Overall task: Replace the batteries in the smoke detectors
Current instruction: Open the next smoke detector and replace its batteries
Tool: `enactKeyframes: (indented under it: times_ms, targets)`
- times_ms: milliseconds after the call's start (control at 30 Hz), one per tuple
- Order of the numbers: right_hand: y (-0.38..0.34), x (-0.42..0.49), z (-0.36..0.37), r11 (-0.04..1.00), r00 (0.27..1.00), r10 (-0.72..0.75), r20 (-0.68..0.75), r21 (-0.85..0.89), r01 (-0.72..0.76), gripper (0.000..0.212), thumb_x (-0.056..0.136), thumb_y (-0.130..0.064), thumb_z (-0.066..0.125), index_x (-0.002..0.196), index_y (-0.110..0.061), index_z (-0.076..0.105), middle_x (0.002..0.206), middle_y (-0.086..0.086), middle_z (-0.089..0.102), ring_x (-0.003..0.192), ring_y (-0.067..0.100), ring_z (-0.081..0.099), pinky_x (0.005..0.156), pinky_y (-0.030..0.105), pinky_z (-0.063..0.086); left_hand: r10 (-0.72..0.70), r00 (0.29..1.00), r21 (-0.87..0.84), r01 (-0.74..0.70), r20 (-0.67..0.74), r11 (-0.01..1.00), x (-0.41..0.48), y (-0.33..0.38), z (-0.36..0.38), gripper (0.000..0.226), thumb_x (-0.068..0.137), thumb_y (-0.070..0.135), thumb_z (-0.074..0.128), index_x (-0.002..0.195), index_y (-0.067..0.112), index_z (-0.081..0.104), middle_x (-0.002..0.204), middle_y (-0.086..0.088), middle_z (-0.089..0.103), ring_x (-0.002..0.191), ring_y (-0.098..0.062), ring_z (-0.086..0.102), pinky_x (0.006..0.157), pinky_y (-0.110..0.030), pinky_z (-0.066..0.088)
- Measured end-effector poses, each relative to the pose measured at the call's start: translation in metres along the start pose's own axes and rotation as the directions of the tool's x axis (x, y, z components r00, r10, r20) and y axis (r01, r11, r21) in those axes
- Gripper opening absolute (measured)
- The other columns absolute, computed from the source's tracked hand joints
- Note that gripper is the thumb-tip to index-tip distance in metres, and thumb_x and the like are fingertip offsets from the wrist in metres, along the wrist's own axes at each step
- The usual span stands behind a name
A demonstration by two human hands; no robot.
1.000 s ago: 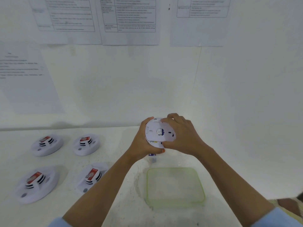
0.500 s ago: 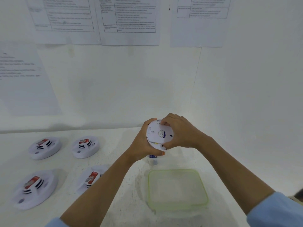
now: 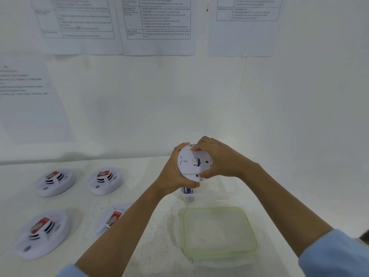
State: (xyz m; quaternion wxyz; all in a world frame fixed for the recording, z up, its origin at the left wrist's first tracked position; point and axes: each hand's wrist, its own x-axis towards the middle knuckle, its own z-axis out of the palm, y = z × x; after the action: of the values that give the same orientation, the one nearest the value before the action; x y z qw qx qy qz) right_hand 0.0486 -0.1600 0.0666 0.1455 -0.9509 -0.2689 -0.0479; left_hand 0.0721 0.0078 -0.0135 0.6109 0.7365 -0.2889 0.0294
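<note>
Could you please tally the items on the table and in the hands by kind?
Smoke detectors: 5 (4 on table, 1 held)
Green-rimmed clear container: 1
Battery, partly hidden: 1
Total: 7

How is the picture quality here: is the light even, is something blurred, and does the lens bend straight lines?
Head view: soft, even light, only faint shadows beside the detectors on the table; the print on the wall papers is too blurred to read; the wide lens stretches the near-left detector into an oval; the left hand, the right hand and the held detector look slightly soft.
</note>
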Motion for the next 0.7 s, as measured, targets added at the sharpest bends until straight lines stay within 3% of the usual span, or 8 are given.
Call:
enactKeyframes:
  times_ms: [167,333,500,600,700]
  targets:
    - [-0.003,0.003,0.001,0.996,1.000,-0.021,-0.021,-0.084,0.019,0.070,0.064,-0.031,0.078,0.124,-0.013,0.047,0.117,0.000,0.049,0.104,0.016,0.047,0.085,0.022,0.036,-0.001,1.000,0.026,0.001,-0.005,1.000,0.000,-0.003,-0.001,0.092,0.045,0.035,0.077,0.124,0.028,0.031,0.126,0.012,0.043,0.111,0.016,0.047,0.091,-0.006,0.041]
    - [-0.005,-0.001,0.004,0.993,0.997,-0.046,-0.062,-0.113,0.039,0.071,0.064,-0.035,0.078,0.125,-0.014,0.048,0.117,0.000,0.051,0.102,0.016,0.049,0.083,0.022,0.032,-0.002,1.000,0.021,0.002,0.000,1.000,-0.004,-0.003,-0.003,0.091,0.044,0.033,0.076,0.123,0.027,0.031,0.125,0.012,0.042,0.110,0.017,0.046,0.088,-0.003,0.039]
    - [-0.012,-0.011,0.009,0.985,0.988,-0.097,-0.124,-0.153,0.077,0.076,0.054,-0.046,0.065,0.120,-0.010,0.053,0.111,0.002,0.054,0.096,0.018,0.051,0.080,0.022,0.028,-0.007,1.000,-0.022,0.007,0.015,1.000,-0.016,0.003,-0.004,0.091,0.043,0.027,0.079,0.122,0.030,0.034,0.126,0.010,0.043,0.109,0.013,0.049,0.086,-0.008,0.043]
    - [-0.016,-0.020,0.013,0.982,0.980,-0.126,-0.151,-0.157,0.102,0.074,0.055,-0.042,0.074,0.116,-0.006,0.055,0.105,0.006,0.057,0.091,0.023,0.055,0.079,0.025,0.032,0.000,1.000,-0.009,0.000,0.025,1.000,-0.025,0.004,-0.003,0.095,0.042,0.027,0.080,0.124,0.030,0.032,0.127,0.011,0.042,0.111,0.015,0.048,0.089,-0.007,0.041]
    - [-0.022,-0.030,0.015,0.982,0.975,-0.150,-0.165,-0.142,0.127,0.072,0.056,-0.038,0.076,0.116,-0.003,0.055,0.104,0.008,0.056,0.089,0.023,0.055,0.076,0.024,0.034,-0.020,0.999,-0.023,0.021,0.050,1.000,-0.036,0.005,-0.003,0.101,0.041,0.021,0.082,0.129,0.024,0.032,0.128,0.006,0.045,0.113,0.006,0.050,0.090,-0.015,0.045]
